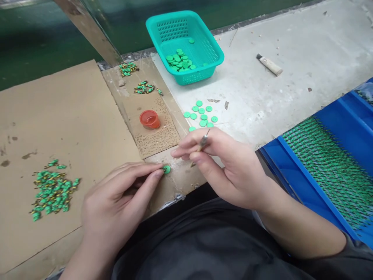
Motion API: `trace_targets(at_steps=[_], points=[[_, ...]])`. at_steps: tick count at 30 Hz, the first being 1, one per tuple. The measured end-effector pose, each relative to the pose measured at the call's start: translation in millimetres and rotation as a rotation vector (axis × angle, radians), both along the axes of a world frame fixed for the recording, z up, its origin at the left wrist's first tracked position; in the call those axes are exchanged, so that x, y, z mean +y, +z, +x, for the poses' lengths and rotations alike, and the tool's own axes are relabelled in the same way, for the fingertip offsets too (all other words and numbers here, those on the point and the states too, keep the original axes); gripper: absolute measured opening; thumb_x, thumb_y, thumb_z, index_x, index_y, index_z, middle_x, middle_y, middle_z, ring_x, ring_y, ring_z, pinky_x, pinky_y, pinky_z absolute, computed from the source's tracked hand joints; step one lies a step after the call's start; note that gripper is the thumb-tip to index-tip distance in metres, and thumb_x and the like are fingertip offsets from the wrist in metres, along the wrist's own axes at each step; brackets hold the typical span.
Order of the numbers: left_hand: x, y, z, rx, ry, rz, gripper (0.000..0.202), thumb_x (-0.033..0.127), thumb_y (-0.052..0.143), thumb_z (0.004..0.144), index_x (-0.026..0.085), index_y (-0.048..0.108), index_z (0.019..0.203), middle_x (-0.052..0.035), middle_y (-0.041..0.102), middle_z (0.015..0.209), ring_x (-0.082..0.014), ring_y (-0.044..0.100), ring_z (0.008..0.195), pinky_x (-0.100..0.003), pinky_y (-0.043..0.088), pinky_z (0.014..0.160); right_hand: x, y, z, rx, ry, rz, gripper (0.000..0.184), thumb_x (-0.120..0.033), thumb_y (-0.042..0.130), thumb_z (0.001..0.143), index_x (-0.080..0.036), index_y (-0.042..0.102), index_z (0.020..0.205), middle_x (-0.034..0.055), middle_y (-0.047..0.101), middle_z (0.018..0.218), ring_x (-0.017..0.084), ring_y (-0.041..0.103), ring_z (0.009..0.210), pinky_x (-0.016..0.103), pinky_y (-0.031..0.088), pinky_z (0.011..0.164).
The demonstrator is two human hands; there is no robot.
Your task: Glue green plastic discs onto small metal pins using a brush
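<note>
Between the thumb and fingertips of my left hand [116,194] is a small round green disc [167,169], with a dark bit at its near edge by the fingers. My right hand [233,171] is closed around a thin needle-tipped tool [203,143], its fine metal point aimed up and away from the disc. Just beyond the right hand lie several loose green discs [201,111] with small holes, like buttons. A small red cup [149,119] with liquid stands on cardboard past the left hand. To the left is a pile of small green, yellow and dark pieces [54,188].
A teal plastic basket [215,62] holding more green discs stands at the back. Two smaller clusters of coloured pieces [128,69] lie on the cardboard strip. A tube-like object [269,64] rests at right. Blue trays [309,175] with rows of green pieces sit below the table edge.
</note>
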State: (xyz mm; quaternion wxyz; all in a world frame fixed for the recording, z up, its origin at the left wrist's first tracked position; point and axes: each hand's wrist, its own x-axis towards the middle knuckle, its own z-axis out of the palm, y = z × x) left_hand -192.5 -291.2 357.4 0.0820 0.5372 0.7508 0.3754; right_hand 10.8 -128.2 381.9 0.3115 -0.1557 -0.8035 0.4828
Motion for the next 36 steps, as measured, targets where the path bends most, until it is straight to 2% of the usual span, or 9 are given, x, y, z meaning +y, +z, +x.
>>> trace_targets(at_steps=[3,7,12,16,18,20,25,31,36], points=[[-0.1,-0.4,2.1,0.023,0.01,0.012,0.005,0.035,0.083,0.105,0.037,0.087,0.108,0.0105,0.088,0.109,-0.0068,0.08,0.098,-0.016,0.056,0.098,7.5,8.9,5.1,-0.107,0.024,0.143,0.014,-0.029,0.059,0.121,-0.023,0.071,0.115,0.0034,0.084,0.109,0.018,0.082,0.101,0.031,0.064,0.09],[1.6,-1.7,6.0,0.023,0.033,0.054,0.004,0.039,0.084,0.104,0.038,0.087,0.105,0.0101,0.088,0.104,-0.0081,0.079,0.092,-0.019,0.059,0.093,13.8,14.5,8.8,-0.107,0.053,0.372,0.023,-0.031,0.06,0.121,-0.021,0.066,0.102,0.0015,0.074,0.093,0.018,0.072,0.089,0.031,0.053,0.083],[1.2,-5.3,7.2,0.039,0.022,0.097,0.007,0.035,0.084,0.104,0.04,0.088,0.106,0.0117,0.088,0.103,-0.0066,0.078,0.091,-0.017,0.058,0.09,14.8,19.8,9.0,-0.223,0.109,0.409,0.019,-0.034,0.055,0.123,-0.023,0.061,0.109,-0.0046,0.064,0.084,0.013,0.062,0.074,0.027,0.038,0.068],[-0.7,-6.7,8.9,0.033,0.056,0.111,0.01,0.034,0.084,0.103,0.041,0.089,0.108,0.013,0.088,0.106,-0.005,0.079,0.094,-0.015,0.057,0.093,12.9,18.9,1.5,-0.237,0.119,0.445,0.019,-0.04,0.053,0.124,-0.025,0.064,0.117,-0.0061,0.068,0.084,0.013,0.061,0.071,0.026,0.036,0.064],[-1.1,-6.2,11.0,0.013,0.072,0.115,0.011,0.033,0.085,0.103,0.042,0.089,0.108,0.0135,0.088,0.106,-0.0045,0.079,0.095,-0.015,0.057,0.093,11.1,13.8,-5.4,-0.201,0.089,0.425,0.021,-0.042,0.052,0.124,-0.026,0.066,0.124,-0.0057,0.073,0.09,0.013,0.067,0.077,0.024,0.043,0.069],[-0.9,-5.2,13.6,0.0,0.083,0.109,0.012,0.033,0.085,0.103,0.042,0.089,0.108,0.0138,0.088,0.105,-0.0043,0.079,0.095,-0.015,0.058,0.094,8.7,6.2,-13.4,-0.135,0.055,0.367,0.024,-0.041,0.052,0.125,-0.024,0.067,0.131,-0.0041,0.078,0.1,0.013,0.074,0.088,0.022,0.05,0.08],[0.2,-3.1,18.5,0.011,0.085,0.084,0.013,0.033,0.083,0.104,0.043,0.09,0.11,0.0137,0.088,0.108,-0.0048,0.08,0.099,-0.016,0.058,0.094,4.6,-10.0,-28.1,0.015,0.03,0.276,0.03,-0.038,0.049,0.126,-0.017,0.07,0.133,-0.0002,0.083,0.117,0.013,0.081,0.111,0.022,0.059,0.101],[0.3,-1.4,17.5,0.015,0.094,0.064,0.012,0.033,0.083,0.105,0.04,0.09,0.111,0.0116,0.088,0.109,-0.0069,0.08,0.098,-0.019,0.06,0.095,7.1,-10.7,-31.9,0.0,0.047,0.277,0.024,-0.033,0.055,0.124,-0.018,0.071,0.132,-0.002,0.084,0.125,0.014,0.082,0.124,0.022,0.062,0.108],[0.1,-0.2,16.6,0.015,0.079,0.061,0.008,0.036,0.082,0.105,0.037,0.09,0.107,0.0104,0.088,0.106,-0.0081,0.08,0.095,-0.02,0.062,0.095,9.8,-6.6,-33.7,0.0,0.067,0.298,0.026,-0.035,0.054,0.124,-0.016,0.069,0.133,-0.0039,0.083,0.12,0.014,0.082,0.127,0.022,0.061,0.112]])
